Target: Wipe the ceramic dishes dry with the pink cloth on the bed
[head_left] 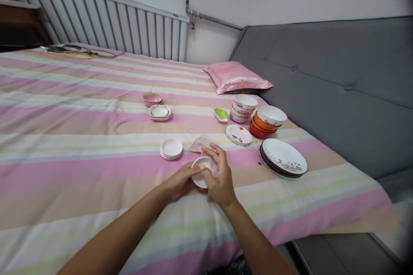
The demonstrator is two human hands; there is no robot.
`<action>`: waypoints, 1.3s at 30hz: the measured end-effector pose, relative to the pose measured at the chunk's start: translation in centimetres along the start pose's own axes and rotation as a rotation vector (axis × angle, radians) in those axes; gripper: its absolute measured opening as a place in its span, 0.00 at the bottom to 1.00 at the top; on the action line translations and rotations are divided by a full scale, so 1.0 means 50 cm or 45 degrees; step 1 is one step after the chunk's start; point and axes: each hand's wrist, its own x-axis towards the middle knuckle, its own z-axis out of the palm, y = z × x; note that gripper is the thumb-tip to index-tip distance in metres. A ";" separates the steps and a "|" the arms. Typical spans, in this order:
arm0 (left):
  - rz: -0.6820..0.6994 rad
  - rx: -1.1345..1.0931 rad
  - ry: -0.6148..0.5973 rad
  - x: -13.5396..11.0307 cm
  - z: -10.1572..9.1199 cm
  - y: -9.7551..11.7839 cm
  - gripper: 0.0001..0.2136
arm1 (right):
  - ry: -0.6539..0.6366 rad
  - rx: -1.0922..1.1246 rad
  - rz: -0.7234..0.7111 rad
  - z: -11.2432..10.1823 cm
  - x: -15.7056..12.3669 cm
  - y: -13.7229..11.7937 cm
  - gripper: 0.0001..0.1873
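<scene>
My left hand (179, 182) grips a small white dish (200, 168) by its near rim, just above the striped bedspread (80, 146). My right hand (219, 174) is closed on a pale pink cloth (200, 142) and presses it into the dish; part of the cloth sticks out behind my fingers. A stack of small white dishes (171, 148) lies just left of my hands.
On the bed to the right lie a stack of large patterned plates (284, 159), small flowered plates (239, 134), orange and red bowls (266, 122), white patterned bowls (244, 107) and a green leaf dish (221, 114). Pink dishes (152, 99) and beige dishes (160, 112) lie farther back. A pink pillow (235, 76) rests against the grey sofa back (338, 81).
</scene>
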 end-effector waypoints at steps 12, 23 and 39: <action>0.141 0.109 0.261 0.002 0.001 -0.004 0.17 | -0.098 0.387 0.079 0.003 0.004 0.013 0.34; 0.233 0.086 0.306 0.001 0.007 0.002 0.14 | 0.211 -0.233 0.017 0.003 0.006 0.009 0.18; 0.440 0.136 -0.053 0.004 0.005 0.002 0.20 | 0.346 -0.264 0.412 -0.022 0.015 0.020 0.18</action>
